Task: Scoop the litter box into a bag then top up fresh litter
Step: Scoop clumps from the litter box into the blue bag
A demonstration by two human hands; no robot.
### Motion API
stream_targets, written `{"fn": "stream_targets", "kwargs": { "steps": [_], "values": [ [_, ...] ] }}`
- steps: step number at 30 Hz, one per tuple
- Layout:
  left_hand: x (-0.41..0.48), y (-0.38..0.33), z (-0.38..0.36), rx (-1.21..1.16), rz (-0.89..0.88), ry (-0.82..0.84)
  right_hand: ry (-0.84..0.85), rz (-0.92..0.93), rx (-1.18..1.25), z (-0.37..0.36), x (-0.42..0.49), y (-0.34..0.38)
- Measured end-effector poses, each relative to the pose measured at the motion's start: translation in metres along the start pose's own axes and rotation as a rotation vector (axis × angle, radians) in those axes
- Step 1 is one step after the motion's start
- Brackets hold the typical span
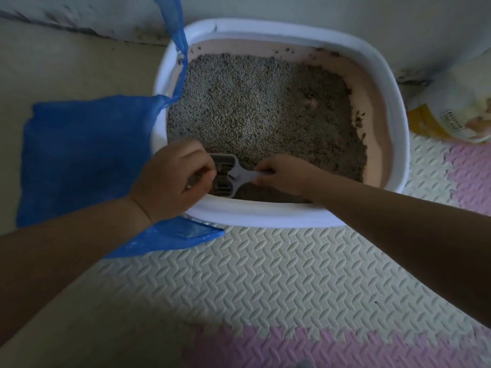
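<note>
On a cream-and-pink foam floor mat [265,274] by a wall, the litter box [265,216] holds grey litter [252,102], darker at right. The right hand [284,173] pinches the handle of the stiff, probably light scoop [225,176] at the near-left corner; the left hand [172,179] curls at its loaded basket, hold unclear. A limp blue bag [85,155] lies flat at left, one handle over the rim; a fresh-litter sack [451,110] stands far right

Litter box [398,123]: on the floor mat [265,274], with the wall [318,11] behind.
Litter [252,107]: in the box.
Scoop [225,176]: in the box at its near edge, head left, handle right.
Left hand [172,176]: at the scoop's head.
Right hand [284,173]: on the scoop's handle.
Bag [79,155]: left of the box, touching its rim.
Litter sack [451,110]: right of the box, by the wall.
</note>
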State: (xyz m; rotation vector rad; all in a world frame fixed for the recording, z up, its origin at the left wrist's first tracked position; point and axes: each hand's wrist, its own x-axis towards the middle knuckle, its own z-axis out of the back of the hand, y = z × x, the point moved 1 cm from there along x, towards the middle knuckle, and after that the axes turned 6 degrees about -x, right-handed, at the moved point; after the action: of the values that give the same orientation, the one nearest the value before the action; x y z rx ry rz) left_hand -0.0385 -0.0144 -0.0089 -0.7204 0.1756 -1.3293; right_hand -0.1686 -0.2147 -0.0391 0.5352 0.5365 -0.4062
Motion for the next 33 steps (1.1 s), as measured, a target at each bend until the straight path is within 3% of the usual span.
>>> {"fn": "stream_targets", "kwargs": {
  "steps": [5, 8, 11, 24, 33],
  "values": [
    [-0.026, 0.016, 0.017, 0.115, 0.146, 0.0, 0.003, 0.008, 0.174, 0.0, -0.006, 0.003],
    [-0.032, 0.017, 0.02, 0.111, 0.3, 0.024, -0.1, -0.02, 0.342, 0.011, -0.012, 0.007],
    [-0.033, 0.016, 0.021, 0.121, 0.403, 0.039, -0.209, -0.064, 0.364, 0.028, -0.025, 0.001],
    [-0.018, 0.021, 0.026, 0.247, 0.387, 0.188, -0.578, -0.12, 0.325, 0.03, -0.078, -0.003],
    [-0.015, 0.013, 0.034, 0.149, 0.402, 0.256, -0.591, -0.125, 0.331, 0.027, -0.081, 0.001]
  ]
}}
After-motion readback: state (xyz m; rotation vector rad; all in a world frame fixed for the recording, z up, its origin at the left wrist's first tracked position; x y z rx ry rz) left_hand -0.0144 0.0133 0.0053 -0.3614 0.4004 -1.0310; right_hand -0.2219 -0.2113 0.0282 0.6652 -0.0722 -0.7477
